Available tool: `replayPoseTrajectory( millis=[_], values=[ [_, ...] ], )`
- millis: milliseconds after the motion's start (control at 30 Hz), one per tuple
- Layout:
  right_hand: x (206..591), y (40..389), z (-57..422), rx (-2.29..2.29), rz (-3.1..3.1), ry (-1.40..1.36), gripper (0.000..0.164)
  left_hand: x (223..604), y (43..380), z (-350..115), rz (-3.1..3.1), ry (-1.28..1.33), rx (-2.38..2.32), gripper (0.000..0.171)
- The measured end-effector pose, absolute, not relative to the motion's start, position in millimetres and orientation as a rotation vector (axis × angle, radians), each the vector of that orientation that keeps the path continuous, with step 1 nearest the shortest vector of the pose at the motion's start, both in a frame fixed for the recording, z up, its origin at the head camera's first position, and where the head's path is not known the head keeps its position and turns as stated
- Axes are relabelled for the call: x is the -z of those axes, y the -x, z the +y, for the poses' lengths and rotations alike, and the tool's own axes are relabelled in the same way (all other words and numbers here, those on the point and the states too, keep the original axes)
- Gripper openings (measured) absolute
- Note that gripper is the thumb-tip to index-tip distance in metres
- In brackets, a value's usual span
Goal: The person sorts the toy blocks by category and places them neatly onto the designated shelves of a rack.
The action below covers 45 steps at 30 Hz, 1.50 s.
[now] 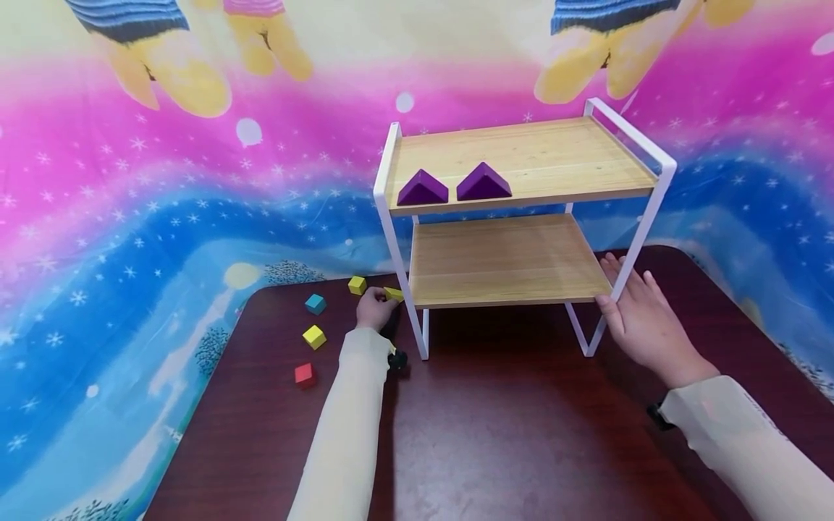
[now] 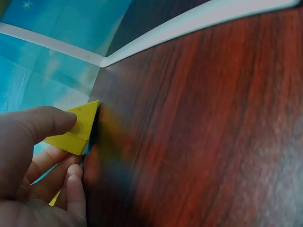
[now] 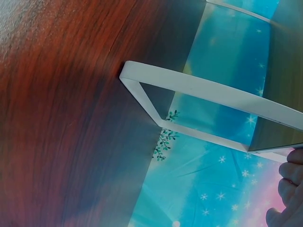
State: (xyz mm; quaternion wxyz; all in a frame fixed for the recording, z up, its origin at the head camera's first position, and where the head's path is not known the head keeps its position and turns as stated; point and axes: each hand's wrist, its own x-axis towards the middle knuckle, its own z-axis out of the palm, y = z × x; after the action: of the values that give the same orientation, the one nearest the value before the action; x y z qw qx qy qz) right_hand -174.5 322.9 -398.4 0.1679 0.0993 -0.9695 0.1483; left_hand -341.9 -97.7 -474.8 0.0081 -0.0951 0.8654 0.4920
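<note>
My left hand pinches a yellow triangular block between thumb and fingers. The block is low over the table, beside the shelf's left front leg. My right hand rests against the right side of the two-tier shelf, fingers extended and thumb by the front corner of the lower board. In the right wrist view only some fingers show, at the shelf's edge. Two purple triangular blocks, a left one and a right one, stand along the upper board's front edge.
Left of my left arm, the dark table bears a yellow cube, a blue cube, another yellow cube and a red cube. A printed cloth hangs behind the table.
</note>
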Motion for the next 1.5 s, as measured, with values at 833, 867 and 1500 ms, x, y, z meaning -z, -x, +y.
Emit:
replayPoseTrajectory(
  millis=[833, 867, 1500],
  values=[
    [399, 177, 322, -0.415, -2.746, -0.298, 0.065, 484, 340, -107, 2.669, 0.299, -1.885, 0.029],
    [399, 177, 322, -0.413, -2.747, -0.296, 0.065, 485, 340, -108, 2.647, 0.302, -1.904, 0.031],
    [399, 188, 323, -0.397, -2.763, -0.285, 0.066, 486, 341, -122, 2.458, 0.448, -2.147, 0.042]
  ],
)
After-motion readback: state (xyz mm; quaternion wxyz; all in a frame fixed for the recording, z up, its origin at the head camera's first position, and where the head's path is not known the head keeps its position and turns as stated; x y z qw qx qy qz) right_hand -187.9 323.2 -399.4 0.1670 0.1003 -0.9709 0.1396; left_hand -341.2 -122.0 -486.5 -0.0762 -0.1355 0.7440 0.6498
